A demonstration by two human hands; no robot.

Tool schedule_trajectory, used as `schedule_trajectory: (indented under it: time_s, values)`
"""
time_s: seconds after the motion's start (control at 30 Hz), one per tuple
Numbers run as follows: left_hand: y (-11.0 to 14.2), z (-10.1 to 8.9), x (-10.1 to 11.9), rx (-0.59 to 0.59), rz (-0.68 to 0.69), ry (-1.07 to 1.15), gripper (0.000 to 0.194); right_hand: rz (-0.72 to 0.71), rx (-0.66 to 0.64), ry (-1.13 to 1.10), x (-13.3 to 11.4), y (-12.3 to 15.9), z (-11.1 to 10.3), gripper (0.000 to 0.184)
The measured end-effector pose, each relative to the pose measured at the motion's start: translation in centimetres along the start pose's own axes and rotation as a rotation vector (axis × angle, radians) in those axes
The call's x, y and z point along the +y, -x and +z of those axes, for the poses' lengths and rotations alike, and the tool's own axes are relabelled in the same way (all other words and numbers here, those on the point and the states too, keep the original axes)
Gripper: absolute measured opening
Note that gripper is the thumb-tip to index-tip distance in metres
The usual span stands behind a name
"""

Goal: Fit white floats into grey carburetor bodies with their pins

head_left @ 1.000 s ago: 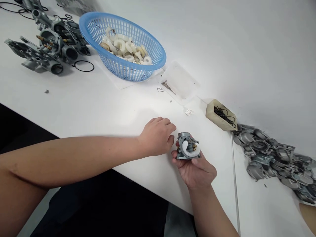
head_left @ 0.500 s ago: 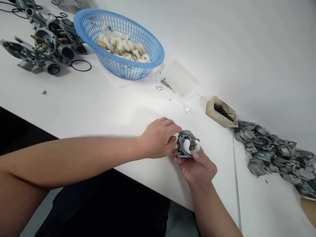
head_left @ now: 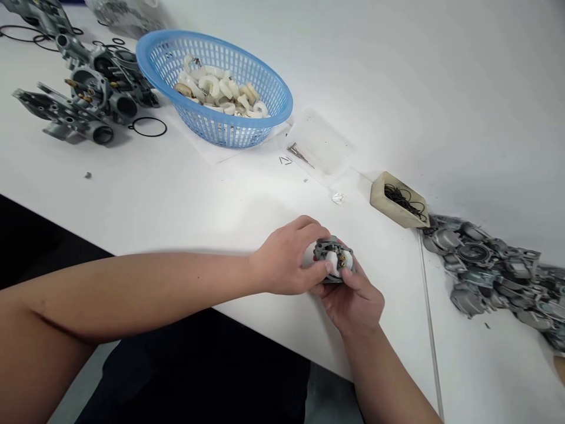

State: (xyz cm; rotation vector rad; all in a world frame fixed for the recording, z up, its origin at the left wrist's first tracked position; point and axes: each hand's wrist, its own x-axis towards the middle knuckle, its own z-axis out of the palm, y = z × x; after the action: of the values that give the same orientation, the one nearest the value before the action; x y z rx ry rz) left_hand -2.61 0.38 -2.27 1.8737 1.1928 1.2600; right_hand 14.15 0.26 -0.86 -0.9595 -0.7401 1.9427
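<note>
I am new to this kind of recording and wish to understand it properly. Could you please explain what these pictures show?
There is no machine here: these are a person's two bare hands, seen by one camera worn on the head, looking forward and down. The right hand supports a grey metal part with a white piece in it; the left hand grips the same part from the other side.

On the white table stand a blue basket of white, curved pieces, a clear tray with thin metal pins, and a beige box of black rings. More metal parts lie at far left and far right.
</note>
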Motion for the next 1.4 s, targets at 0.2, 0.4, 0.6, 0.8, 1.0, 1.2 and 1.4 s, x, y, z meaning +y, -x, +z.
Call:
schedule_trajectory:
  time_s: [0.2,0.4,0.6,0.8,1.0,1.2,1.4]
  values:
    - [-0.2,-0.3,0.2,-0.124,-0.093,0.134,0.039,-0.024,-0.016,0.038,0.3,0.0,0.0,0.041]
    - [-0.3,-0.2,0.3,-0.112,-0.140,0.126,0.033,-0.031,-0.025,0.057,0.5,-0.1,-0.1,0.039]
    - [-0.3,-0.1,0.0,-0.090,-0.087,0.154,0.036,-0.030,-0.016,-0.004,0.6,-0.2,-0.1,0.035]
    - [-0.4,-0.1,0.0,-0.087,-0.075,0.135,0.034,-0.052,0.043,0.014,0.8,-0.1,0.4,0.030]
    - [-0.5,0.1,-0.1,-0.097,-0.092,0.127,0.033,-0.052,0.083,0.018,1.3,-0.4,0.4,0.028]
    - [-0.5,0.1,-0.4,-0.101,-0.166,0.196,0.031,-0.077,0.046,0.071,1.3,-0.3,0.1,0.032]
    - [-0.5,0.1,-0.7,-0.106,-0.141,0.258,0.033,-0.085,0.035,0.110,1.3,-0.2,0.1,0.033]
